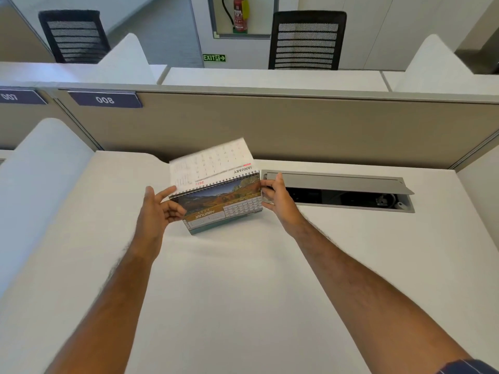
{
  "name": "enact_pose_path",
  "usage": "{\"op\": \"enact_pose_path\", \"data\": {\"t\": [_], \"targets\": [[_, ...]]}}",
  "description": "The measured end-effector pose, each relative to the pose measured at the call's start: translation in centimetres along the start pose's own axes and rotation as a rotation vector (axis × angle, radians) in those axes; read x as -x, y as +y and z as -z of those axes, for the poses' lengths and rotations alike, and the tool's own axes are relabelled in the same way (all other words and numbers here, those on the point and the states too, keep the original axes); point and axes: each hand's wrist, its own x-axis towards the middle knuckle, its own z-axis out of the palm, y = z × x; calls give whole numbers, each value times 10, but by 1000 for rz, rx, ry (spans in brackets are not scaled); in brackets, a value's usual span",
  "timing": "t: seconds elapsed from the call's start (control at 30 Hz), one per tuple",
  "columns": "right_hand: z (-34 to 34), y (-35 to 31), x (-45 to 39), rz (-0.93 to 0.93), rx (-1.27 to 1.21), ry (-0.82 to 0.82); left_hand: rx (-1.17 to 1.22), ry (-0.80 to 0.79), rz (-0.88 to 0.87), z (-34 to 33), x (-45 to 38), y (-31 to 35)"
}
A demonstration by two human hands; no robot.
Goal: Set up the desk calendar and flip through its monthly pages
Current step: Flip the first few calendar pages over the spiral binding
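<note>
A spiral-bound desk calendar [224,203] stands on the white desk [243,279], a little left of centre. Its facing page shows a landscape photo and the word JANUARY. A white page [213,163] is lifted above the spiral, tilted back, its print upside down. My left hand [158,209] is at the calendar's left edge, thumb touching the raised page, fingers curled against the front. My right hand [278,198] grips the calendar's right edge.
An open grey cable hatch [337,182] lies in the desk right of the calendar. A beige partition [297,125] with a label 008 closes the far side. White side dividers stand at the left and right. Black chairs sit beyond.
</note>
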Motion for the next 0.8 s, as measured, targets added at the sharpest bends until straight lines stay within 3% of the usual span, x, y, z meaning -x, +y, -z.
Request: {"op": "enact_pose_path", "data": {"t": [0.17, 0.37, 0.47, 0.63, 0.8], "targets": [[0, 1, 0, 9, 3, 2, -41, 79, 11, 3, -2, -11], [-1, 1, -2, 3, 1, 14, -261, 388, 10, -13, 13, -47], [-2, 2, -3, -5, 1, 22, -400, 326, 48, -26, 27, -70], [-4, 1, -3, -21, 5, 26, -331, 223, 36, -49, 51, -70], [-3, 0, -1, -15, 9, 22, -318, 229, 14, -57, 63, -64]]}}
